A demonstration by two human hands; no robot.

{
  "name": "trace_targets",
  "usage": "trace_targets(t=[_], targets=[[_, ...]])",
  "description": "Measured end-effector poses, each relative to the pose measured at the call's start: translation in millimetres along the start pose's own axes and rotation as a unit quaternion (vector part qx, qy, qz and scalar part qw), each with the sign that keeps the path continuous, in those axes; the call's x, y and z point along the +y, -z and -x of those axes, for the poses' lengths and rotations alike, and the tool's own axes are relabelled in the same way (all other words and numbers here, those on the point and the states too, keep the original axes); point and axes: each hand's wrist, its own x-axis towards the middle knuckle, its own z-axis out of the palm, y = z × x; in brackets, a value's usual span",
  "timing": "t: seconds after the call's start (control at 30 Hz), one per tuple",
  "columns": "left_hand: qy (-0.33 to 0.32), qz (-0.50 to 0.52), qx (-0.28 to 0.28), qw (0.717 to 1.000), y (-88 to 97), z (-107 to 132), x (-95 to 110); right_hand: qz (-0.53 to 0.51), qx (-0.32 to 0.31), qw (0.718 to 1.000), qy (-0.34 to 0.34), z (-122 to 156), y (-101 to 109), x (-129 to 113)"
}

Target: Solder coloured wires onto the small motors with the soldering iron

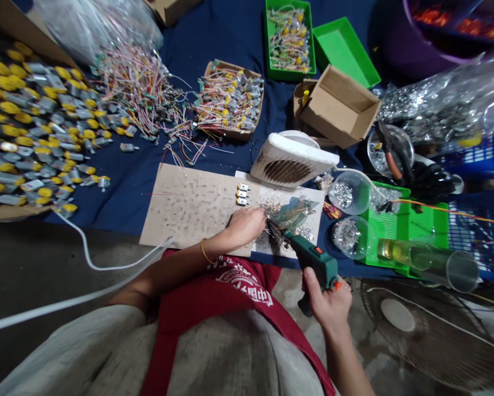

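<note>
**Q:** What is laid out around the work?
**A:** A blue cloth (118,187) is spread over the floor, and a heap of yellow-capped motors (32,121) is banked at its left side. A pale fibreboard (184,209) is placed at the cloth's near edge, and three small motors (242,194) are lined up on it.

**Q:** Which step is in hand?
**A:** A hot-glue step is judged to be in hand. The nozzle of a green hot-glue gun (312,253) is held at the fingers of the left hand (244,226), beside a patch of dark scraps (267,212) on the board.

**Q:** What is the state of the grip?
**A:** The gun is clenched at its handle by the right hand (328,301). The left hand is curled, but whether a part is pinched cannot be told, as any such part is hidden by the fingers.

**Q:** What does the next move call for?
**A:** Steady holding by the left hand at the nozzle is judged to be called for.
</note>
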Motion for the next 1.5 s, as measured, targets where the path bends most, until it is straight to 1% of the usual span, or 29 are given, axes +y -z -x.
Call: trace_targets(t=[0.07,0.27,0.47,0.5,0.57,0.67,0.73,0.83,1.03,1.2,1.27,1.4,1.5], targets=[[0.004,0.003,-0.004,1.000,0.8,0,1,0.003,-0.004,1.000,0.010,-2,1,-2],[0.002,-0.012,-0.006,1.000,3.8,0,3,0.027,-0.029,0.995,0.090,-12,7,-16],[0.000,-0.014,-0.011,1.000,6.5,1,4,0.046,-0.041,0.996,0.068,-16,12,-15],[0.001,-0.013,-0.012,1.000,6.5,1,4,0.044,-0.036,0.995,0.079,-17,12,-15],[0.001,-0.011,-0.011,1.000,6.0,1,4,0.031,-0.028,0.992,0.123,-16,10,-17],[0.005,-0.012,-0.008,1.000,5.2,0,4,0.009,-0.034,0.981,0.190,-17,9,-22],[0.007,-0.014,-0.008,1.000,5.4,0,4,0.008,-0.034,0.980,0.194,-18,10,-25],[0.002,-0.017,-0.008,1.000,5.8,0,4,0.020,-0.025,0.988,0.148,-20,11,-24],[-0.001,-0.010,0.000,1.000,3.6,-1,2,0.011,-0.038,0.998,0.056,-17,13,-19],[-0.009,-0.007,-0.002,1.000,3.5,-2,2,0.003,-0.019,1.000,0.016,-7,18,-14],[-0.007,-0.009,-0.005,1.000,4.7,-1,2,-0.011,-0.006,1.000,-0.010,-1,19,-10],[0.002,-0.014,-0.013,1.000,8.5,-1,4,-0.043,0.010,0.994,-0.096,11,17,0],[0.006,-0.010,-0.021,1.000,11.5,-1,5,-0.059,0.018,0.987,-0.151,17,14,3]])
